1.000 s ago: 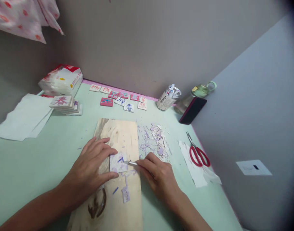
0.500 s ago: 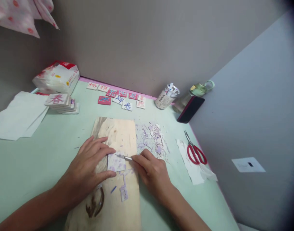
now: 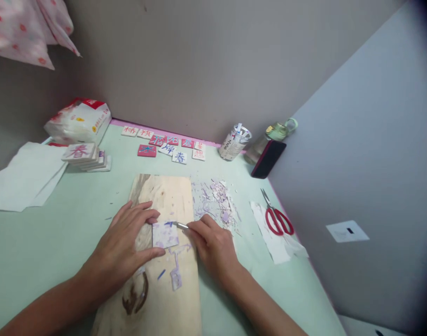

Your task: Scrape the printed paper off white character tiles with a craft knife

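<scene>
A white square tile (image 3: 164, 235) mottled with pale purple lies flat on a wooden board (image 3: 171, 191). My left hand (image 3: 132, 233) steadies it at the left, with the fingers by its upper edge and the thumb at its lower edge. My right hand (image 3: 213, 240) is closed round a slim metal craft knife (image 3: 181, 226), whose blade tip rests at the tile's upper edge. A small dark blue bit (image 3: 169, 223) shows there beside the blade. Below the tile, a purple-white offcut (image 3: 176, 279) and a blue sliver (image 3: 161, 274) lie on the board.
Purple shavings (image 3: 222, 205) are scattered right of the board. Red-handled scissors (image 3: 279, 221) lie on tissue at the right. A can (image 3: 234, 143), a bottle (image 3: 257, 149) and a phone (image 3: 269, 158) stand behind. Lettered tiles (image 3: 179, 157), stacked tiles (image 3: 80, 151) and paper sheets (image 3: 27, 175) sit farther back.
The view has shifted slightly, so most things sit a little farther left. A dark blue bit now shows at the knife's tip, along the tile's upper edge. Both hands keep their hold.
</scene>
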### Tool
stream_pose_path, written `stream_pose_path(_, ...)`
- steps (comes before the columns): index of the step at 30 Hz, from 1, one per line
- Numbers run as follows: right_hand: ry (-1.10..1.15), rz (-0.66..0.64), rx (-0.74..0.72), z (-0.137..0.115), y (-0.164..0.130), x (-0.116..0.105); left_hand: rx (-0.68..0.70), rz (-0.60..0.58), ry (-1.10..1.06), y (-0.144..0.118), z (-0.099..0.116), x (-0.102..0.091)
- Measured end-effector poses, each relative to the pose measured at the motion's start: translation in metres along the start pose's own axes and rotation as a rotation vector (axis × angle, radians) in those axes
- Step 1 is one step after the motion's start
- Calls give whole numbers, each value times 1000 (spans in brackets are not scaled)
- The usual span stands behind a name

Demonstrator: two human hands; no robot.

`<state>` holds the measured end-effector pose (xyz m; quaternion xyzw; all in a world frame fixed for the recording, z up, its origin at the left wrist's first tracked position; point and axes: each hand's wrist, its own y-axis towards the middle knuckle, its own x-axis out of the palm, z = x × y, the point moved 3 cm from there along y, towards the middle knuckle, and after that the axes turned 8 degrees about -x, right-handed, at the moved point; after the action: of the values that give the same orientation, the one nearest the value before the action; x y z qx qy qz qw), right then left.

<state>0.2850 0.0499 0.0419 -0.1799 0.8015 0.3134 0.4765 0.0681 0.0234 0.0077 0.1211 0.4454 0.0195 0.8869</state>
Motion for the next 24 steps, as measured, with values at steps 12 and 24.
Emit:
stream_pose_path(12, 291, 196, 262, 33, 0, -21, 262, 33, -67, -15, 33, -22)
stream_pose_path(24, 1262, -158, 527, -12, -1, -27, -556, 87, -686, 6, -10, -40)
